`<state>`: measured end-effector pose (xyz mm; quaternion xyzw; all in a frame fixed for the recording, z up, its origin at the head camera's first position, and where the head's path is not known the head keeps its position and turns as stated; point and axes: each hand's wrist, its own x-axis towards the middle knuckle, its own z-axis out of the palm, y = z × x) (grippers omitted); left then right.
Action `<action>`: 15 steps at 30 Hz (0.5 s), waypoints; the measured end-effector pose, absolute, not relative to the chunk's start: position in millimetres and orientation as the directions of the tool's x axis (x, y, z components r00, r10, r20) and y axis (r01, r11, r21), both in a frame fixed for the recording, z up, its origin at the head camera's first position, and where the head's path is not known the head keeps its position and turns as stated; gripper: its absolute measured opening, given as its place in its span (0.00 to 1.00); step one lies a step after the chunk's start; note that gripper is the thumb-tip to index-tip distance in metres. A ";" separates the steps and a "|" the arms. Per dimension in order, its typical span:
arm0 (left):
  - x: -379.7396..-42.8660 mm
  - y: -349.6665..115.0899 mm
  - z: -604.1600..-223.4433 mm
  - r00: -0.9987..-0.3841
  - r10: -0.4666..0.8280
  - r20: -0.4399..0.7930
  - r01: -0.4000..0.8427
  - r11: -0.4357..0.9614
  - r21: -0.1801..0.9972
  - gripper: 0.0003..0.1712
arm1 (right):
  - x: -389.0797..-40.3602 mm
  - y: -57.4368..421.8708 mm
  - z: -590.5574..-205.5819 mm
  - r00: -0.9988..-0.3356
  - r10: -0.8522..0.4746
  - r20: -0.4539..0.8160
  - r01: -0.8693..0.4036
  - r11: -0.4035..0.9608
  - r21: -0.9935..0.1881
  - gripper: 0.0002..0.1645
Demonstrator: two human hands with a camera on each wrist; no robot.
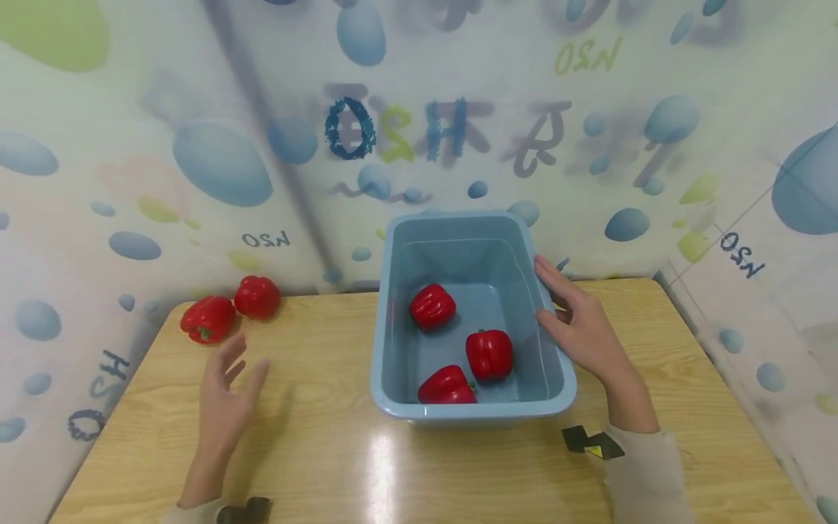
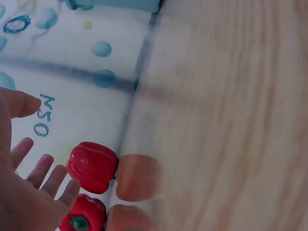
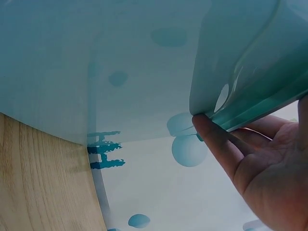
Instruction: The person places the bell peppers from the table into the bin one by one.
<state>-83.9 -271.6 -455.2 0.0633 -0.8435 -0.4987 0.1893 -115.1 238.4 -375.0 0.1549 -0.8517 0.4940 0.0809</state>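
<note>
A blue plastic bin [image 1: 473, 410] stands right of the middle of the table, holding three red bell peppers; one pepper [image 1: 433, 306] lies toward its back, another [image 1: 489, 354] to the right, and a third [image 1: 448, 386] by the front wall. The right hand [image 1: 581, 324] grips the bin's right rim, thumb and fingers at the edge; the right wrist view has the same hand [image 3: 269, 168] at the rim. Over the table at left, the left hand [image 1: 228, 397] holds nothing, its fingers loosely spread. Just beyond it lie two more bell peppers, one [image 1: 208, 319] with its stem forward, the other [image 1: 257, 297] behind.
The wooden table [image 1: 314, 364] backs onto a white wall covering [image 1: 294, 94] printed with blue and green spots and letters. A similar side panel [image 1: 772, 313] borders the right edge. Dark straps [image 1: 592, 442] sit at both wrists.
</note>
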 end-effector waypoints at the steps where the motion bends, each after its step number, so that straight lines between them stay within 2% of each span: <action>1: -84.5 -274.7 -457.3 -0.915 -0.308 0.259 0.081 0.491 0.868 0.35 | -115.0 238.4 -375.1 -0.939 -0.184 0.289 -0.342 0.464 -0.817 0.40; 8: -84.6 -288.8 -469.7 -0.850 -0.438 0.292 0.074 0.450 0.890 0.34 | -114.7 238.7 -376.0 -0.941 -0.182 0.285 -0.338 0.472 -0.814 0.41; 15: -88.7 -303.7 -487.2 -0.791 -0.560 0.247 0.014 0.387 0.922 0.35 | -115.3 238.5 -375.7 -0.938 -0.182 0.295 -0.346 0.466 -0.814 0.40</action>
